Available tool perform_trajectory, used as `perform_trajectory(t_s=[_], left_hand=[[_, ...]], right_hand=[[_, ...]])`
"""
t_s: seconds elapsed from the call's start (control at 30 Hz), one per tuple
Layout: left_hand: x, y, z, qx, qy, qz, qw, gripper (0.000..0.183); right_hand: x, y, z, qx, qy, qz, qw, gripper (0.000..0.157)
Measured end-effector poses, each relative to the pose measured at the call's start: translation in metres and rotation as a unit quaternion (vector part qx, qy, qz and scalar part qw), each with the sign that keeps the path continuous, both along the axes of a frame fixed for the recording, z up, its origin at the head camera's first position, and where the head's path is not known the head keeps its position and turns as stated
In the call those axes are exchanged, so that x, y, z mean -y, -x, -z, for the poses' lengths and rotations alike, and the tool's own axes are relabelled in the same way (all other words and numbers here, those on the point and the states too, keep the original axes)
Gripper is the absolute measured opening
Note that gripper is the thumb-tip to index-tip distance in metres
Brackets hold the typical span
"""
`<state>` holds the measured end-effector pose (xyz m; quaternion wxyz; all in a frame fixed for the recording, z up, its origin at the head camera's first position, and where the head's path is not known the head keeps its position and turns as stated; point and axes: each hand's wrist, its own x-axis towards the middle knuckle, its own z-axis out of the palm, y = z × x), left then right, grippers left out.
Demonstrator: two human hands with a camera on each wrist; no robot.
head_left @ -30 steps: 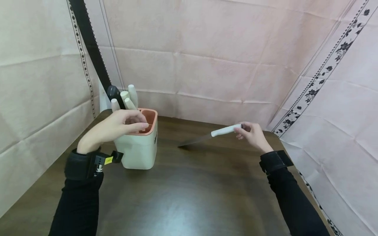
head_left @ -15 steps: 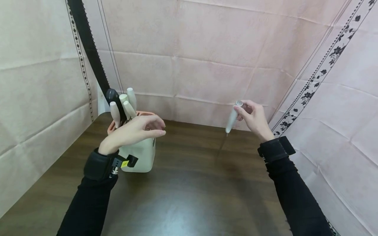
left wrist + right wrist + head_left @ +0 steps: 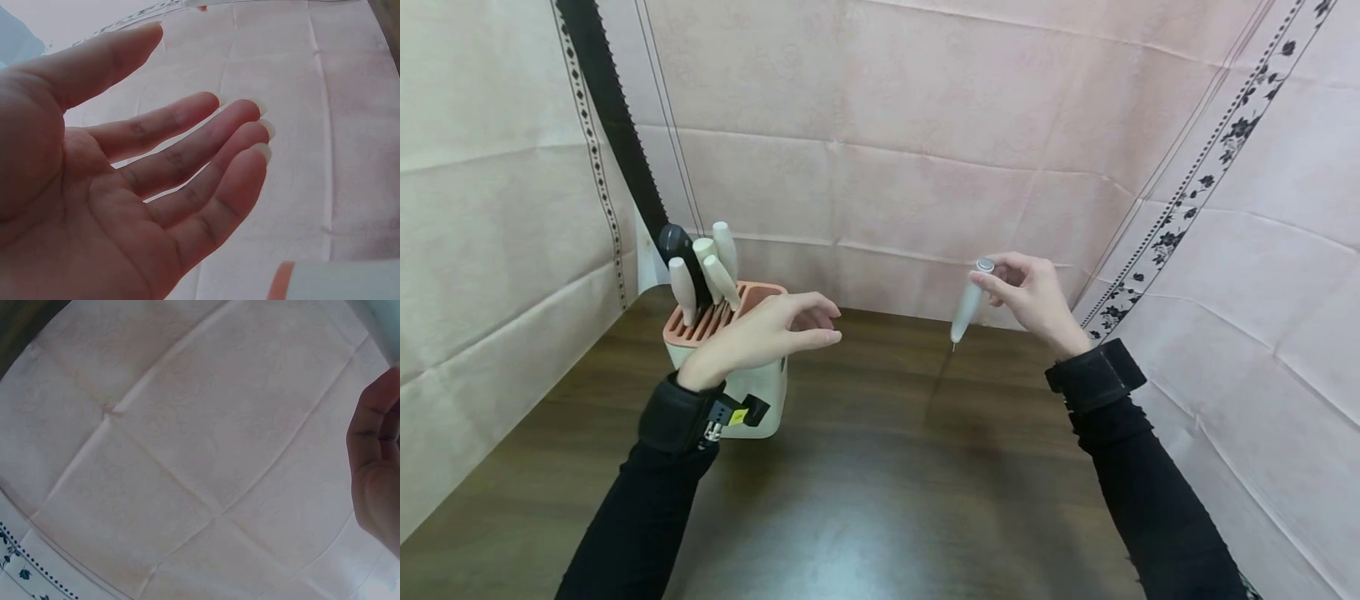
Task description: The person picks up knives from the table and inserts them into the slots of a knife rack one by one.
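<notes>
My right hand (image 3: 1026, 296) pinches a knife (image 3: 967, 308) by the butt of its pale handle. The knife hangs with its handle uppermost; its blade, seen nearly edge-on, points down at the table. In the right wrist view only part of the right hand (image 3: 378, 456) shows, beside a pale strip of the handle (image 3: 382, 322). My left hand (image 3: 767, 333) hovers in front of the pale knife block (image 3: 763, 392), holding nothing. Its fingers are loosely bent and spread from the thumb, as the left wrist view shows too (image 3: 162, 162).
Several pale handles (image 3: 681, 287) and one black handle (image 3: 681, 250) stick up from the slots in the block's orange top (image 3: 703, 325). The block stands on a dark wooden table (image 3: 865, 467). Pale cloth (image 3: 925, 150) hangs behind and at both sides.
The right hand has turned the knife from a slanting to a near-upright hang and brought it slightly left. My left hand has moved right, away from the block's open compartment.
</notes>
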<state>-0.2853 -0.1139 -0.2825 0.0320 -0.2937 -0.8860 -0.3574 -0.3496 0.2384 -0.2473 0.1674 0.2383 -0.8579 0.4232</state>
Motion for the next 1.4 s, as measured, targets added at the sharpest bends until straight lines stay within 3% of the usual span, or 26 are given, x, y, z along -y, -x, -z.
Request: perform_trajectory(t_s=[0.43,0.83,0.97,1.2,1.4], left_hand=[[-0.018,0.007,0.006,0.026,-0.015,0.004,0.9996,0.039],[-0.025,0.012,0.011,0.032,-0.010,0.003,0.9994,0.039],[-0.028,0.013,0.011,0.033,-0.014,0.008,0.9993,0.038],[-0.031,0.014,0.013,0.036,-0.018,0.015,0.9991,0.038],[-0.032,0.015,0.013,0.030,-0.018,0.021,0.9992,0.038]], right_hand=[[0.028,-0.002,-0.005,0.019,0.006,-0.044,0.999,0.027],[0.056,-0.031,-0.028,0.026,-0.006,-0.065,0.998,0.022],[0.059,-0.029,-0.027,0.030,-0.001,-0.074,0.997,0.023],[0.059,-0.006,-0.013,0.031,0.000,-0.077,0.997,0.023],[0.062,-0.005,-0.013,0.028,-0.002,-0.083,0.996,0.025]])
